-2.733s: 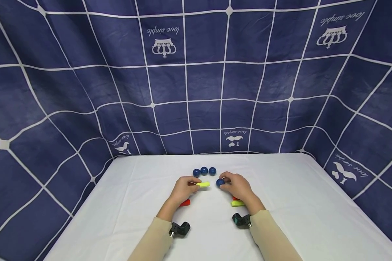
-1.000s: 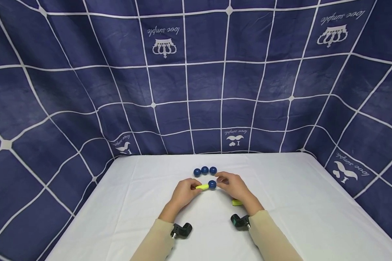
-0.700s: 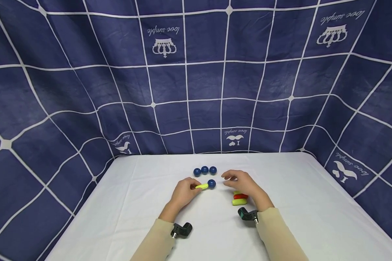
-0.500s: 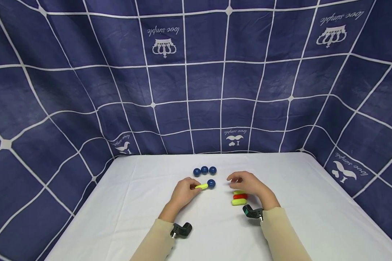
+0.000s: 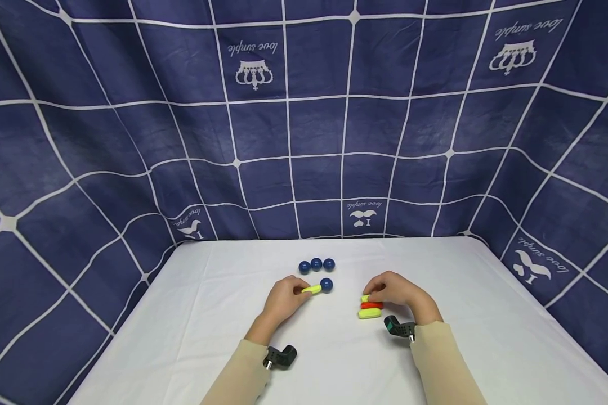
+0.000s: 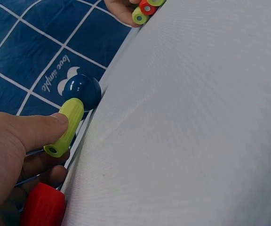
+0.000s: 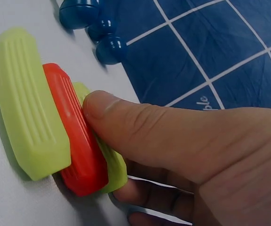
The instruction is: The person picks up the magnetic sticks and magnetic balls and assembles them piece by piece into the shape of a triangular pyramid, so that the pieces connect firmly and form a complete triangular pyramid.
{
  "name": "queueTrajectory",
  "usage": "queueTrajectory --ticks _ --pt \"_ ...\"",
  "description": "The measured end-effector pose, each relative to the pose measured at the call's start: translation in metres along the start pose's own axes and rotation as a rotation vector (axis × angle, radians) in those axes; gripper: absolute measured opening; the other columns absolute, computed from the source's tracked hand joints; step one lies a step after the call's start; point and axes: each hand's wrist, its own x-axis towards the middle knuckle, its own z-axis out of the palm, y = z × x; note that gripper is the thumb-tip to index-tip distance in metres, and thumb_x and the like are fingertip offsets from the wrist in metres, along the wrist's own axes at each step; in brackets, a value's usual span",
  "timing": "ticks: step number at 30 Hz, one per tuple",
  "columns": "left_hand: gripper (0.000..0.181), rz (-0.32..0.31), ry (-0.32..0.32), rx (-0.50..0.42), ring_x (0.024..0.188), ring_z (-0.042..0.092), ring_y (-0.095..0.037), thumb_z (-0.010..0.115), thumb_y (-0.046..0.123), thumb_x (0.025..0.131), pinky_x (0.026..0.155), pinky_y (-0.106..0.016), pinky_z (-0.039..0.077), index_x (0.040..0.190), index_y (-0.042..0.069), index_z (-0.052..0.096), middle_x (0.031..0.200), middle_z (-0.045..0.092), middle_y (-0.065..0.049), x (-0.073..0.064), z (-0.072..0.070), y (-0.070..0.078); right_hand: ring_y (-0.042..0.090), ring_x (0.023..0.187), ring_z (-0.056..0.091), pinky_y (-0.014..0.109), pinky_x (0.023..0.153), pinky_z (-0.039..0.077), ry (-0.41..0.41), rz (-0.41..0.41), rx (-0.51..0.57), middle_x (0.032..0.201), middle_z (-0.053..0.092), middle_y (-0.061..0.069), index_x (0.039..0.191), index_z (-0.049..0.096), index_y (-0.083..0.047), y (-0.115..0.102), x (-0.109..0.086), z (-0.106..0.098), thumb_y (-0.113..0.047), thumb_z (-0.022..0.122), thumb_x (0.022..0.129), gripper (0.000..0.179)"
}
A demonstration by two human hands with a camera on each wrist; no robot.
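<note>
At left, your beige left sleeve [image 5: 237, 371] slants from the near edge toward the far right, a black wrist-mounted camera [image 5: 281, 357] on its inner side. Your left hand [image 5: 284, 299] leans the same way, thumb laid along the top of a yellow-green grooved rod [image 6: 69, 125] and fingers curled beneath, clamped on it. A glossy blue ball [image 5: 326, 285] sits against the rod's far right end. A red grooved rod [image 6: 43, 207] lies just beside your lower fingers, as your left wrist view shows. Beyond, at center, three blue balls [image 5: 316, 264] form a short row on the white tablecloth [image 5: 329, 349]. To the right, a near yellow-green rod [image 5: 369, 313], a red middle rod [image 5: 372, 305] and a far yellow-green rod [image 5: 365, 298] lie side by side, pointing left to right. Your right hand [image 5: 396, 288] arches in from the right, wrist bent left, with the far one pinched between thumb and fingers. At far right, your right sleeve [image 5: 447, 363] angles back to the near edge.
</note>
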Motion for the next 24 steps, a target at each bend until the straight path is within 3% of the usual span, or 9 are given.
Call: queueTrajectory --ticks 12,19,24 --pt "0.015 -0.006 -0.006 0.01 0.075 0.056 -0.006 0.079 0.025 0.086 0.071 -0.025 0.047 0.098 0.017 0.078 0.085 0.067 0.006 -0.001 0.0 0.0 0.015 0.085 0.056 0.032 0.082 0.045 0.014 0.001 0.003 0.09 0.072 -0.003 0.094 0.078 -0.015 0.003 0.002 0.003 -0.011 0.07 0.09 0.01" --pt "0.014 -0.009 -0.005 0.017 0.076 0.057 -0.007 0.078 0.026 0.086 0.071 -0.027 0.047 0.098 0.018 0.078 0.087 0.068 0.005 -0.001 -0.001 0.0 0.015 0.085 0.056 0.03 0.081 0.046 0.072 0.027 0.027 0.09 0.068 -0.002 0.097 0.074 -0.015 0.0 0.007 0.009 -0.017 0.071 0.091 0.007" --pt "0.014 -0.003 -0.008 0.005 0.075 0.057 -0.006 0.078 0.027 0.086 0.07 -0.026 0.046 0.097 0.018 0.078 0.085 0.068 0.006 0.0 0.0 0.0 0.015 0.081 0.056 0.028 0.074 0.047 0.137 0.007 0.052 0.088 0.065 0.0 0.096 0.072 -0.013 -0.003 0.015 0.015 -0.016 0.072 0.09 0.006"
